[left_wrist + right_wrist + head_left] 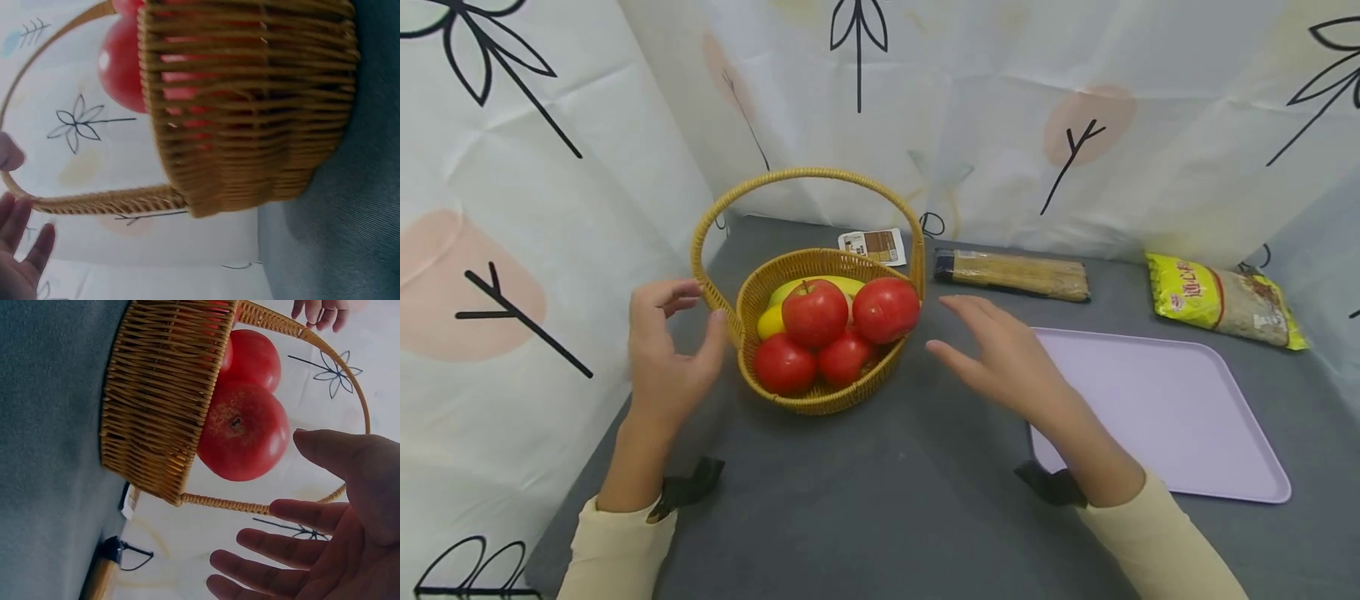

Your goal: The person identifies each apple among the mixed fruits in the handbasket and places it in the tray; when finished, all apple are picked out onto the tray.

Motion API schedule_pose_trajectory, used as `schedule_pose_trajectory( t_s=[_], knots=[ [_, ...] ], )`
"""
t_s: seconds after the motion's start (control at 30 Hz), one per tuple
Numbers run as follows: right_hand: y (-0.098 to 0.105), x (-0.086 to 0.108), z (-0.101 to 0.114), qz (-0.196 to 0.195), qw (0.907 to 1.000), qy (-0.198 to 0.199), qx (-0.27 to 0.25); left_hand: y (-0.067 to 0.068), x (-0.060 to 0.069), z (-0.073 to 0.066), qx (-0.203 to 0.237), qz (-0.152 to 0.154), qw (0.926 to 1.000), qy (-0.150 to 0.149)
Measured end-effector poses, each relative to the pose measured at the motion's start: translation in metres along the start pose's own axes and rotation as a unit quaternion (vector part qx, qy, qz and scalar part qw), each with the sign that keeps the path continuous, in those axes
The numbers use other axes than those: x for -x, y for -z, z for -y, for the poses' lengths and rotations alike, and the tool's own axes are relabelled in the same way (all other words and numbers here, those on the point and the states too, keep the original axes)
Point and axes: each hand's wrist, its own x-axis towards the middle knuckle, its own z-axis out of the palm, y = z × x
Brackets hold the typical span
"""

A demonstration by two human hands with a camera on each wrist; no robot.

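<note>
A woven wicker basket (820,404) with a tall arched handle (808,173) stands on the grey tabletop. Inside it lie several red apples (814,313) and something yellow (771,322), partly covered by the apples. To the basket's left is my left hand (670,354), thumb and fingers spread near the handle's left side, holding nothing; whether it touches the handle I cannot tell. My right hand (1007,358) hovers apart from the basket on its right, palm turned towards it. In the right wrist view its fingers (281,550) are stretched out and hold nothing.
Behind the basket lies a small flat packet (874,247), with a clear-wrapped bundle of thin tan sticks (1011,275) beside it. A yellow bag (1225,302) lies at the back right. The lilac tray (1165,408) is partly beneath my right forearm. Patterned cloth (962,125) hangs around the table.
</note>
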Motion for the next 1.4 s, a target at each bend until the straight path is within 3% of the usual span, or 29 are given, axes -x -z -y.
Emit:
schedule_pose_trajectory(
  t_s=[0.17, 0.43, 0.63, 0.73, 0.97, 1.2, 1.4],
  knots=[
    [-0.002, -0.016, 0.007, 0.012, 0.9998, 0.007, 0.011, 0.003, 0.007, 0.02, 0.002, -0.009, 0.9987, 0.051],
    [-0.007, -0.042, 0.017, 0.058, 0.9983, 0.003, 0.009, 0.009, 0.012, 0.043, 0.069, 0.077, 0.9882, 0.113],
    [-0.015, -0.057, 0.022, 0.078, 0.997, -0.005, 0.0, 0.007, 0.017, 0.053, 0.12, 0.146, 0.9754, 0.113],
    [-0.017, -0.065, 0.022, 0.085, 0.9964, -0.008, -0.005, 0.004, 0.021, 0.056, 0.137, 0.165, 0.9707, 0.108],
    [-0.018, -0.081, 0.022, 0.116, 0.9929, -0.009, -0.025, 0.0, 0.025, 0.063, 0.14, 0.178, 0.9694, 0.094],
    [-0.022, -0.091, 0.025, 0.126, 0.9913, -0.004, -0.039, 0.002, 0.028, 0.066, 0.149, 0.204, 0.9621, 0.101],
    [-0.024, -0.094, 0.025, 0.125, 0.9907, 0.001, -0.053, 0.004, 0.026, 0.055, 0.136, 0.216, 0.9596, 0.117]
  ],
)
